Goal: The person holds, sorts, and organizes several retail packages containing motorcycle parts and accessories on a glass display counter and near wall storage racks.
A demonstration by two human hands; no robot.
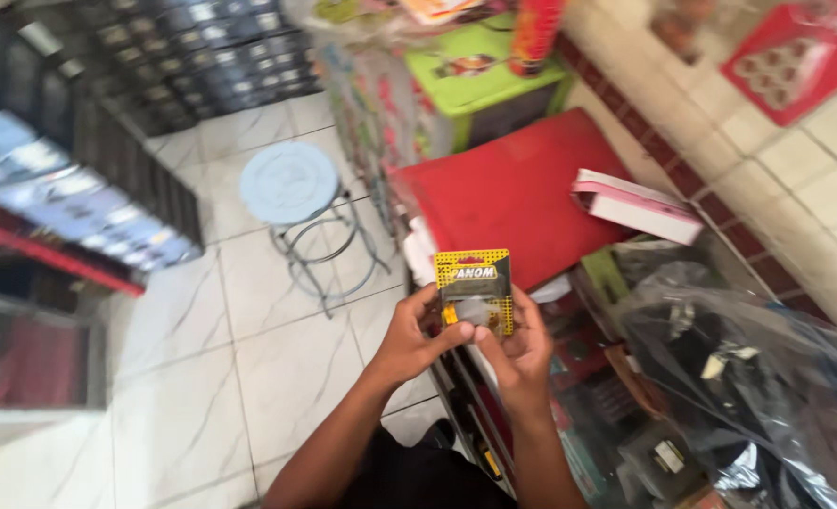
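1. Held up in both hands at chest height: a small yellow blister pack point(474, 290), upright, printed face toward the camera, a clear bubble on its lower half.
2. Left hand point(411, 341) closed on the pack's left edge, thumb pressed across the lower front near the bubble.
3. Right hand point(522, 351) closed on the pack's right edge and lower corner, fingers curled behind, thumb tip meeting the left thumb at the bottom.
4. Pack apparently still sealed, card intact and bubble unbroken as far as visible; contents too blurred to name. Judged as early: taken in hand and under inspection, nothing opened or removed.
5. Directly behind the pack: a red surface point(513, 193), with a pink-edged white box point(637, 205) lying tilted toward its right end.
6. Beyond the red surface: a green-topped box point(480, 75).
7. Left of the pack, well apart: a round pale-blue stool point(290, 184) on wire legs, standing on white marbled floor tiles point(192, 377).
8. Right of the pack and lower: a clear plastic bag point(748, 377) of dark parts, beside a tiled wall point(795, 179).
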